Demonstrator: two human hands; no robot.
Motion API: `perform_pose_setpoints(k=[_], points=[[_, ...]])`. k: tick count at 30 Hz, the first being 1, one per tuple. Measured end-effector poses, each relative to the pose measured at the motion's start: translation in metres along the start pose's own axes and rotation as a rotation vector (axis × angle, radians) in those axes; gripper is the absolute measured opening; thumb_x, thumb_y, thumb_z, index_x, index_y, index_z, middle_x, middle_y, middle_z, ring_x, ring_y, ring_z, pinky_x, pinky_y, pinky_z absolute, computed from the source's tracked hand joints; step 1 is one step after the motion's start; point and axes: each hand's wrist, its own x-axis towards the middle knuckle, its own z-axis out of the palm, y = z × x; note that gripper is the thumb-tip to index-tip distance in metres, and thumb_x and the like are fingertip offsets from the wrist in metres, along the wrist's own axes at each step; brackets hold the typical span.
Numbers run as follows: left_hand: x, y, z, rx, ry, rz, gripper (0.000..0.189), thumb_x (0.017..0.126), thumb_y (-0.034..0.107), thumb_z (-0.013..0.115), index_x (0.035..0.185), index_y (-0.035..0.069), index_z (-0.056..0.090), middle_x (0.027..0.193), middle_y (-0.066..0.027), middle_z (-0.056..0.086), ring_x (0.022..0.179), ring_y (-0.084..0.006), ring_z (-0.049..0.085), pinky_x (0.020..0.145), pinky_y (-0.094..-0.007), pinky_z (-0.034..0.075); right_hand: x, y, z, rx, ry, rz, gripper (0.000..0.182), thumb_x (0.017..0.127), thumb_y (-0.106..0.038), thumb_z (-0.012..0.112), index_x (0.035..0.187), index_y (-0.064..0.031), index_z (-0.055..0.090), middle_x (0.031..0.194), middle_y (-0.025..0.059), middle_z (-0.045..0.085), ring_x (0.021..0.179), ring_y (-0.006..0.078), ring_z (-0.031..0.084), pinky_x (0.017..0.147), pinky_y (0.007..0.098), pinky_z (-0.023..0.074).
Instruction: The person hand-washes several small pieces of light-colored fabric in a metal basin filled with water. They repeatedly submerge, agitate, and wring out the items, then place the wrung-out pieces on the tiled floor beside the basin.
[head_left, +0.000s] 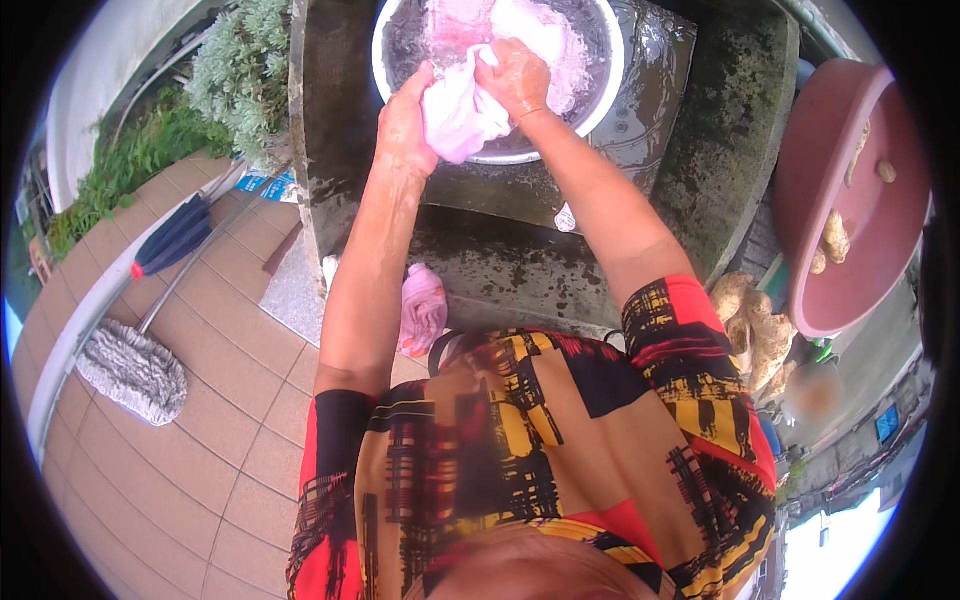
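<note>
A wet pink cloth (466, 112) is held between my two hands over the near rim of a round metal basin (611, 82). My left hand (405, 124) grips the cloth's left side, its thumb pointing up. On the right, my right hand (516, 79) is closed in a fist on a bunched part of the same cloth. Behind them, more pink and whitish cloth (529, 34) lies in the water in the basin. The basin stands in a wet concrete sink (499, 187). Water glistens on both forearms.
A pink cloth with orange marks (424, 311) hangs low by the sink's near side. At right a large reddish plastic tub (832, 195) holds several root vegetables, with larger roots (765, 337) beside it. Left are a mop (135, 371), a folded umbrella (174, 236) and a shrub (244, 79).
</note>
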Motion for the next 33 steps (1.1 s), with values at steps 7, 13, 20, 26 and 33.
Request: perform_pose_setpoints(k=[7, 13, 20, 26, 33], points=[[0.014, 0.014, -0.049, 0.087, -0.143, 0.16, 0.063, 0.096, 0.044, 0.041, 0.141, 0.003, 0.024, 0.139, -0.0152, 0.035, 0.125, -0.0305, 0.038, 0.101, -0.0548, 0.03, -0.006, 0.051, -0.011, -0.43, -0.484, -0.444, 0.028, 0.083, -0.023, 0.058, 0.103, -0.0041, 0.056, 0.107, 0.0138, 0.054, 0.107, 0.0323, 0.054, 0.083, 0.0423, 0.049], [0.025, -0.025, -0.04, 0.052, -0.068, -0.058, 0.061, 0.094, 0.044, 0.044, 0.141, 0.008, 0.028, 0.135, -0.0149, 0.04, 0.12, -0.04, 0.04, 0.096, -0.0628, 0.032, -0.018, -0.048, -0.019, 0.014, -0.275, 0.17, 0.017, 0.081, -0.02, 0.059, 0.093, -0.0106, 0.067, 0.099, 0.0155, 0.058, 0.092, 0.0335, 0.06, 0.076, 0.0436, 0.0477], [-0.003, -0.007, -0.035, -0.092, -0.438, -0.045, 0.065, 0.088, 0.059, 0.047, 0.118, 0.001, 0.047, 0.108, -0.0173, 0.057, 0.096, -0.0361, 0.058, 0.089, -0.0438, 0.048, -0.114, -0.179, -0.098, 0.509, -0.32, -0.351, 0.011, 0.071, -0.014, 0.065, 0.079, -0.0086, 0.06, 0.087, 0.0086, 0.047, 0.081, 0.0282, 0.058, 0.062, 0.0372, 0.0475], [0.03, -0.023, -0.049, -0.369, -0.484, -0.136, 0.031, 0.091, 0.034, 0.053, 0.105, 0.007, 0.059, 0.097, -0.008, 0.063, 0.088, -0.0202, 0.062, 0.077, -0.0353, 0.053, -0.044, -0.12, -0.042, 0.261, 0.043, -0.285, 0.015, 0.072, -0.024, 0.063, 0.066, -0.0102, 0.059, 0.072, 0.0069, 0.058, 0.064, 0.0275, 0.06, 0.052, 0.0389, 0.0471], [0.024, 0.001, -0.02, 0.005, -0.2, 0.257, 0.025, 0.094, 0.02, 0.051, 0.107, 0.001, 0.059, 0.103, -0.0084, 0.063, 0.089, -0.0186, 0.061, 0.083, -0.0347, 0.049, 0.019, -0.054, -0.089, 0.096, 0.221, -0.401, 0.017, 0.076, -0.023, 0.064, 0.073, -0.0061, 0.062, 0.071, 0.0122, 0.059, 0.07, 0.031, 0.06, 0.061, 0.0419, 0.0473]])
